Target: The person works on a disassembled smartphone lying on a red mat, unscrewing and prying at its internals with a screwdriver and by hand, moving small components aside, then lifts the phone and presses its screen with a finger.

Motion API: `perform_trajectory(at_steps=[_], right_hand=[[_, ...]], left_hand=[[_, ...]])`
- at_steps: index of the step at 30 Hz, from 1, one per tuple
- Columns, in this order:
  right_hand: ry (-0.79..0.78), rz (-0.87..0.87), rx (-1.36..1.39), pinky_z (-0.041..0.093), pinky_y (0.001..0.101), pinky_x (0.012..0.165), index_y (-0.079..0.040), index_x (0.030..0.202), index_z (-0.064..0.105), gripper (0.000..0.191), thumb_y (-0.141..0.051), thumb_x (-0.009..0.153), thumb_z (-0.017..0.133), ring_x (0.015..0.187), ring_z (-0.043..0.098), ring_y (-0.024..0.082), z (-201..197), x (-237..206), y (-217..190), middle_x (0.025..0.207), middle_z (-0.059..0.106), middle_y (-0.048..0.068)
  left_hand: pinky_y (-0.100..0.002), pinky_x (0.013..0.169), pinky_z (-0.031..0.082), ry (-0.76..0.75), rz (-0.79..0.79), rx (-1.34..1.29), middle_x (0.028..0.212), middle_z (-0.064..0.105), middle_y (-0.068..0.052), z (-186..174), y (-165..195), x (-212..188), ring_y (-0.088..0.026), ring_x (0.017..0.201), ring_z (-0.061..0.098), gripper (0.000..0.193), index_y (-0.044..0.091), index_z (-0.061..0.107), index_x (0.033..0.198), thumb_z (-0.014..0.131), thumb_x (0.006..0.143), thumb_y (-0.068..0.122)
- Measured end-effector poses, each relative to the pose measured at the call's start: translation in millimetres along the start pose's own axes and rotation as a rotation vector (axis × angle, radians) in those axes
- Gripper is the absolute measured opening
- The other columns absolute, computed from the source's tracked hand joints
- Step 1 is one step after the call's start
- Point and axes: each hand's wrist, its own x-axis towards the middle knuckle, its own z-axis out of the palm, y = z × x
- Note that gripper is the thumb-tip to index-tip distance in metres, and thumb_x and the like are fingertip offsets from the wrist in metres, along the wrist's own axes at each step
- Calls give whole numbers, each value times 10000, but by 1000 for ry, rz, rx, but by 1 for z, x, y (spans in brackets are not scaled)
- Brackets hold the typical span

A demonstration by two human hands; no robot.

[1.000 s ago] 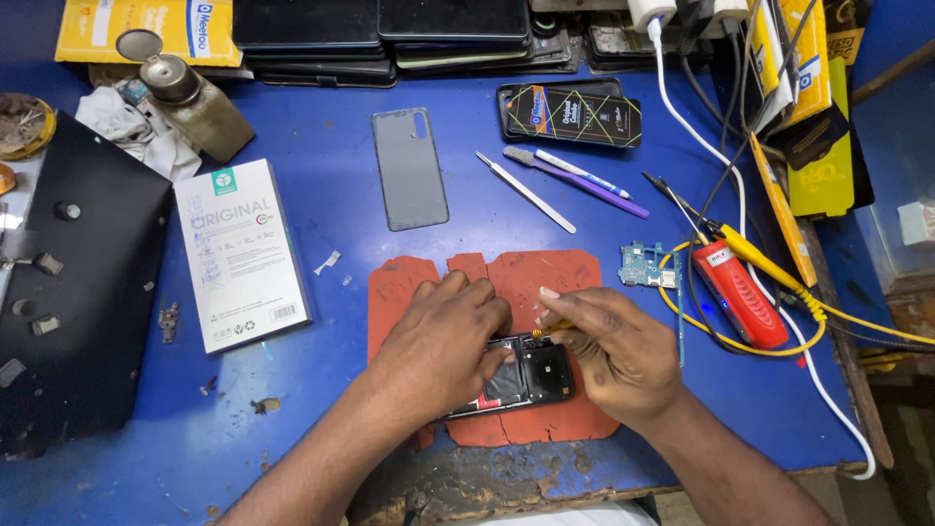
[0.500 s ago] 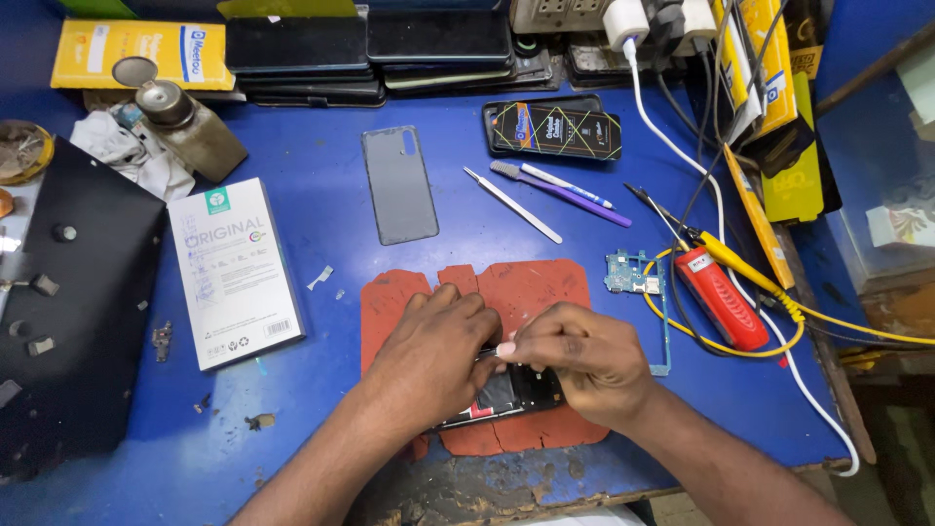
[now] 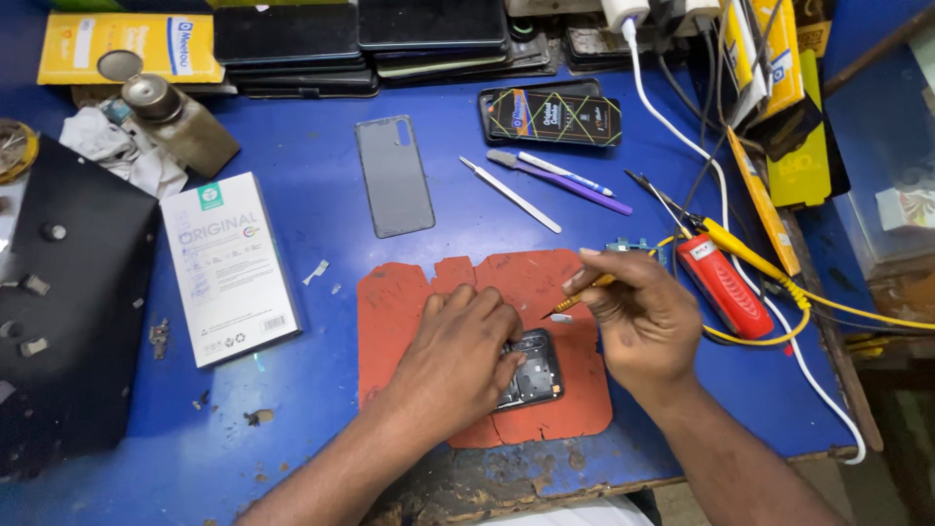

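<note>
Pressing the opened phone flat onto the orange work mat, my left hand lies palm-down with fingers curled over the device's left portion. My right hand is closed in a pinch around a yellow-handled tool, its tip just above the phone's upper right corner. A grey back cover lies apart on the blue bench.

Going by the red mat: a white flat box lay just left of it, a yellow box sat far up-left, a black patterned packet lay above it, and yellow-and-black packets stood up-right.
</note>
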Motion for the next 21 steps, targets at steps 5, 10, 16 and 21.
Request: perform_trajectory(at_steps=[5,10,16,21], right_hand=[[-19,-42,-46,643,268,862,-27,1270,629,282,41,1000,665,977,725,150,1,1,-6,1081,681,82],[-35,-56,-70,634,260,846,-28,1262,641,323,73,960,695,960,725,148,0,3,-10,1071,677,89],[-47,-94,-139,623,253,815,-34,1247,652,344,75,930,726,929,725,141,0,4,-13,1026,693,81],[-56,-110,-180,617,249,789,-35,1237,656,344,69,920,739,916,729,140,0,5,-15,1001,704,76]], left_hand=[[-485,914,357,72,-68,-64,1024,582,-102,10,4,-1,-318,1039,524,208,53,663,982,747,805,123],[-490,934,345,88,-101,-83,1046,558,-118,17,10,-4,-319,1037,507,207,36,652,983,739,803,91],[-509,934,339,111,-111,-70,1049,559,-124,23,9,-3,-338,1033,491,174,41,648,967,717,810,68],[-509,954,338,102,-114,-75,1042,561,-115,25,10,-4,-330,1032,497,130,58,652,957,700,837,56]])
